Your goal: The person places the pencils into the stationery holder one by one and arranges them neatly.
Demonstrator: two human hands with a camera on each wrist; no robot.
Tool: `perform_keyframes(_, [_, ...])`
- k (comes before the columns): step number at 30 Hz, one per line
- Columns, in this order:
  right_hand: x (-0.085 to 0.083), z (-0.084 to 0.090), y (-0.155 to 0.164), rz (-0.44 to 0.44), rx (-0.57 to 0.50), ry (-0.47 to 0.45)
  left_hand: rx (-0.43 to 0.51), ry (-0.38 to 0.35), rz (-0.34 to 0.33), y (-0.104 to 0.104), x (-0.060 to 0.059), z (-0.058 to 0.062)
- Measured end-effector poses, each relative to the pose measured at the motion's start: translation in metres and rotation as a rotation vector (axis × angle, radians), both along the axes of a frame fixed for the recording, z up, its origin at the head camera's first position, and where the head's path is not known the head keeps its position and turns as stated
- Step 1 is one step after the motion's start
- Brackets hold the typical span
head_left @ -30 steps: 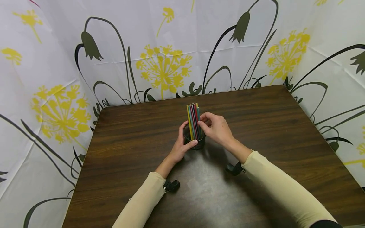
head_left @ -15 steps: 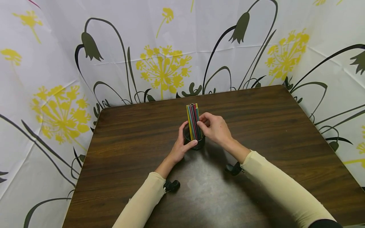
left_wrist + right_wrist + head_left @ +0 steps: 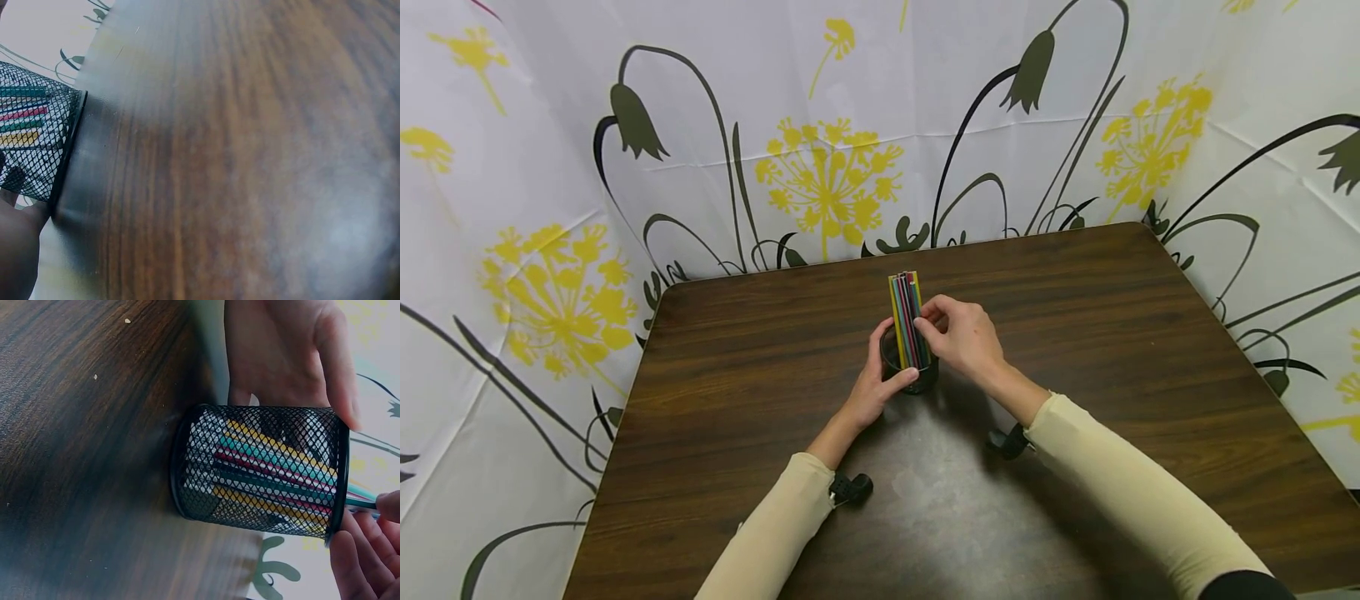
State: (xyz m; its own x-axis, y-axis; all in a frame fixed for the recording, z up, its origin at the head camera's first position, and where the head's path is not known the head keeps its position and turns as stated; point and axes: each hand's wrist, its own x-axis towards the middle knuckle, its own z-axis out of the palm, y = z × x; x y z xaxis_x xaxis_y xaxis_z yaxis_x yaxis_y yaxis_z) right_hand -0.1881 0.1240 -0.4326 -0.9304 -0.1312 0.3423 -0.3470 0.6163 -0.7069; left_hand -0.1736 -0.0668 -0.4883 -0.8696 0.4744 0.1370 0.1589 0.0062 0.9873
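A bundle of several coloured pencils (image 3: 906,312) stands in a black mesh pencil cup (image 3: 925,381) near the table's middle. My left hand (image 3: 872,390) grips the cup from the left, thumb at the near rim. With thumb and fingers my right hand (image 3: 962,335) pinches the pencils above the rim, from the right. Through the mesh in the right wrist view, the pencils' lower ends appear a little short of the cup's base (image 3: 181,462). Part of the cup, with pencils (image 3: 24,125) inside, shows at the left edge of the left wrist view.
The cup stands on a dark wood-grain table (image 3: 760,358). A white curtain (image 3: 700,108) with yellow and grey-green flowers hangs behind the table and along its sides. A small dark device is strapped at each wrist.
My right hand and forearm have shifted very slightly left, and the pencil tops with them. The left hand keeps its grip on the cup, which has barely moved.
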Motion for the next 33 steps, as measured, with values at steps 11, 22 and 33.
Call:
perform_keyframes(11, [-0.004, -0.005, -0.006, -0.075, 0.04, 0.015, -0.002, -0.005, -0.001, 0.0, 0.001, 0.0])
perform_keyframes(22, [-0.007, -0.006, -0.01, -0.141, 0.076, 0.02, -0.002, -0.008, 0.005, 0.0, 0.001, 0.0])
perform_keyframes(33, [-0.009, -0.008, -0.011, -0.163, 0.094, 0.019, 0.02, 0.009, -0.008, 0.0, 0.001, -0.001])
